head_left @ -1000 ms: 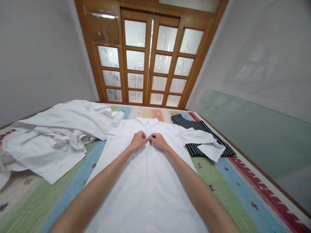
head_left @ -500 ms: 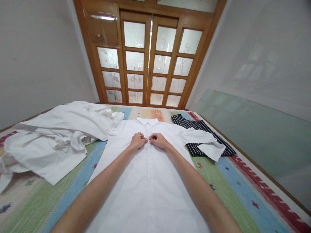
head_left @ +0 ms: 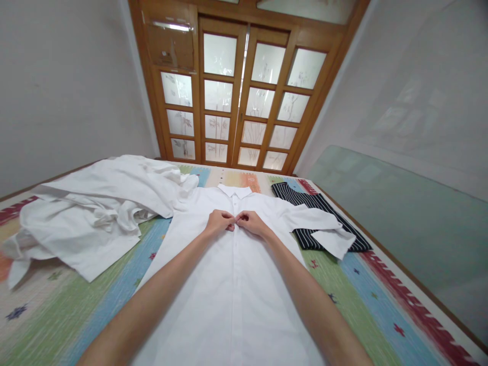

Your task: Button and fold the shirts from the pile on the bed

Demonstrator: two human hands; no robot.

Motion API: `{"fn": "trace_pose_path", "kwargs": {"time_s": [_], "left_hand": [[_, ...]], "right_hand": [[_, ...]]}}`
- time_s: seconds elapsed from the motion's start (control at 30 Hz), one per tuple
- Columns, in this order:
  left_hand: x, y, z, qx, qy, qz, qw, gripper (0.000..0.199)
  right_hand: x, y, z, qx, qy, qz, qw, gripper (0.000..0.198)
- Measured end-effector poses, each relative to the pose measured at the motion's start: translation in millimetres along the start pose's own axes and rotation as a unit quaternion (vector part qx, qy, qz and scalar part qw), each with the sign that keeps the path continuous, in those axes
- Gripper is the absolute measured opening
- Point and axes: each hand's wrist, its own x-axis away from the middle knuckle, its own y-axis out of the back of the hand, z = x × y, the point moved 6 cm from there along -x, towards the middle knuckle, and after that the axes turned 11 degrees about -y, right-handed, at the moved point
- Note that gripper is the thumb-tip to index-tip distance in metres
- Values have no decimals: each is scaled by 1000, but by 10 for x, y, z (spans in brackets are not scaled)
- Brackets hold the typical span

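Note:
A white button-up shirt [head_left: 213,300] lies flat, front side up, with its collar [head_left: 234,191] at the far end. My left hand [head_left: 221,221] pinches the front placket a little below the collar. Right beside it, my right hand [head_left: 249,222] pinches the same strip, and the fingertips of both hands meet there. Whatever button sits between the fingers is too small and covered to make out. One shirt sleeve [head_left: 318,219] stretches out to the right, its cuff folded down.
Crumpled white clothing [head_left: 87,213] is heaped on the left. A folded black-and-white striped garment [head_left: 305,239] lies partly under the right sleeve. Beneath everything is a colourful patterned cover [head_left: 366,305]. A pale green panel [head_left: 404,213] leans on the right wall; wooden glazed doors [head_left: 238,107] stand behind.
My hands have drawn together, so their fingertips now touch at the placket; a small gap was between them before. The view has tilted slightly. The clothes lie as before.

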Motion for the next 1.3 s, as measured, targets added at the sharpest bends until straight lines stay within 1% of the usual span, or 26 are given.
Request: {"fn": "trace_pose_path", "kwargs": {"time_s": [0.17, 0.37, 0.5, 0.63, 0.8, 0.87, 0.93, 1.03, 1.1, 1.3], "left_hand": [[-5, 8, 28, -2, -1, -5, 1000, 15], [-2, -2, 11, -42, -8, 3, 999, 21], [-6, 1, 6, -53, -10, -5, 999, 20], [-8, 7, 2, -49, -17, -10, 999, 19], [9, 1, -8, -64, -30, 4, 997, 19], [16, 8, -11, -91, -38, 8, 995, 18], [12, 23, -33, -141, -67, 9, 988, 18], [-6, 46, -98, -219, -147, -5, 965, 15], [-17, 52, -110, -248, -185, -14, 951, 13], [-32, 27, -54, -254, -223, -14, 941, 7]], "right_hand": [[-30, 4, -20, 8, -14, -1, 1000, 17], [-33, 1, -30, 11, 4, -13, 1000, 13], [-16, 15, -21, 26, 6, -25, 999, 9], [-21, 31, -3, 49, 14, -37, 998, 10], [-48, 12, -21, 78, 29, -32, 996, 12], [-52, -1, -27, 96, 36, -31, 994, 12], [-52, -13, -29, 115, 39, -35, 992, 11], [-45, -27, -17, 137, 42, -45, 989, 9], [-37, -30, -6, 139, 41, -51, 988, 9], [-7, -36, 42, 135, 43, -48, 989, 10]]}}
